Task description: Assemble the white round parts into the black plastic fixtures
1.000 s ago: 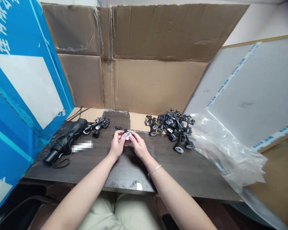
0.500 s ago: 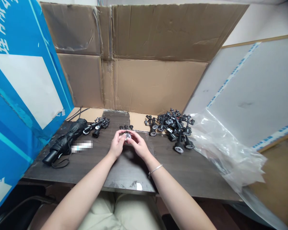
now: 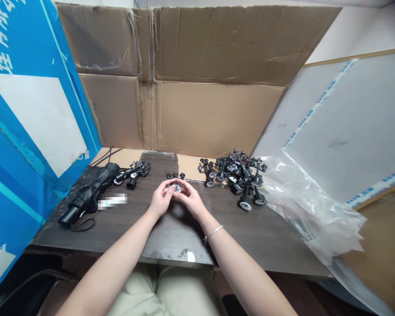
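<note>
Head view: your left hand (image 3: pixel 160 198) and right hand (image 3: pixel 191 199) meet above the dark tabletop (image 3: pixel 118 232), fingertips pinching a small round silvery disc (image 3: pixel 176 188) from either side, equally near both hands, any long axis too small to tell; small black fittings (image 3: pixel 175 175) lie just beyond, a heap of black plastic parts (image 3: pixel 240 175) off to your right, a folded black umbrella (image 3: pixel 90 193) to your left

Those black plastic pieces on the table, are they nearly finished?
Not nearly, it seems. Maybe done: the small bunch of black pieces on the table's left, beside the folded black umbrella. In hand: the left hand and right hand together hold a small round piece with a shiny face. Still left, probably: the much bigger heap of black pieces on the right.
</note>
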{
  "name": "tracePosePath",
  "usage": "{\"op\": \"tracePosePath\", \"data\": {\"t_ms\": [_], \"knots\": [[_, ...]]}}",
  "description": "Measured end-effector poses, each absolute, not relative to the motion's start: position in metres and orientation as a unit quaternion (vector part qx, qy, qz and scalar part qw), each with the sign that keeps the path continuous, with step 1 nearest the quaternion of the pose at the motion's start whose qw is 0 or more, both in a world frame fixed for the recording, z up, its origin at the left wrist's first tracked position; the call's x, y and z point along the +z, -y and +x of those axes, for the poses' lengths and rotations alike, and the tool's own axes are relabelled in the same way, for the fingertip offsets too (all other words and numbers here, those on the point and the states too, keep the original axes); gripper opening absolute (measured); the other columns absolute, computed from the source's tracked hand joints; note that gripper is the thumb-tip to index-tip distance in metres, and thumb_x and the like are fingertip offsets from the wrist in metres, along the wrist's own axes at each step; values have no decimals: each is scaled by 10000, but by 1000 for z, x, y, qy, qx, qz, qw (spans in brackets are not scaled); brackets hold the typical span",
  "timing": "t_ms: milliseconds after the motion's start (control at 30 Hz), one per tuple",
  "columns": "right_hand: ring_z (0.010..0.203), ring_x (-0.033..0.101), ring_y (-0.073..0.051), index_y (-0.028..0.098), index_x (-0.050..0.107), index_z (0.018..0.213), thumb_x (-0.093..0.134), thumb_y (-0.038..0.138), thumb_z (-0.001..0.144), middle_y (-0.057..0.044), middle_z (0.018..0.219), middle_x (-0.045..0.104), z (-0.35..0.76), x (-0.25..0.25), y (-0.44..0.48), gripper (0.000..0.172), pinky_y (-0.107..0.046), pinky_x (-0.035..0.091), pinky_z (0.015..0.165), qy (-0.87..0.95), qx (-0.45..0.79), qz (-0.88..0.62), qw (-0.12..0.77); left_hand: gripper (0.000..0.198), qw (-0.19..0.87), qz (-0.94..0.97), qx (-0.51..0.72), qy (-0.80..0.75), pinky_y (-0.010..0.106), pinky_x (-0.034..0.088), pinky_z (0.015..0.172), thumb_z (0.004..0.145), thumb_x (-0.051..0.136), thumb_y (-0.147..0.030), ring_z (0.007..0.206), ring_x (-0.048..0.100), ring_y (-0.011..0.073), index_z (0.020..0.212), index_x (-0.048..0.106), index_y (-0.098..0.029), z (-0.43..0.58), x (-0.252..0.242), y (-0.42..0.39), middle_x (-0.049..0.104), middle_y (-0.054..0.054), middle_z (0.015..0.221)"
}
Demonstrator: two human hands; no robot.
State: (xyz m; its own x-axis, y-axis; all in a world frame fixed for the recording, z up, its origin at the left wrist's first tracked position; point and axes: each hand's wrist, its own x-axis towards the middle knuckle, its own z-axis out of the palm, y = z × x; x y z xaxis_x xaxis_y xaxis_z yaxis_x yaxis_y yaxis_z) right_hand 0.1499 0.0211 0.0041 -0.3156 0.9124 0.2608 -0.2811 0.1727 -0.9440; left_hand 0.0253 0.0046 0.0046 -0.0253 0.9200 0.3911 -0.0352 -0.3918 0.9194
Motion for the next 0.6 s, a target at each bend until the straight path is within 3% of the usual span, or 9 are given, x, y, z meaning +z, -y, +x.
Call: {"op": "tracePosePath", "data": {"t_ms": [333,600], "knots": [[758,580,-153,231,638,946,702,213,579,5,815,646,149,7,-19,373,-319,479,742,536,598,-280,526,356,382,593,593,-389,225,521,554,783,521,-410,656,633,134,1011,523,-137,25,4,-4,660,63,807],[795,596,-169,228,631,932,699,226,584,-6,861,656,148,7,-19,354,-329,486,757,545,578,-277,541,289,308,627,568,-435,228,525,618,841,443,-338,660,629,119,1058,506,-158,27,7,3,658,51,832]]}}
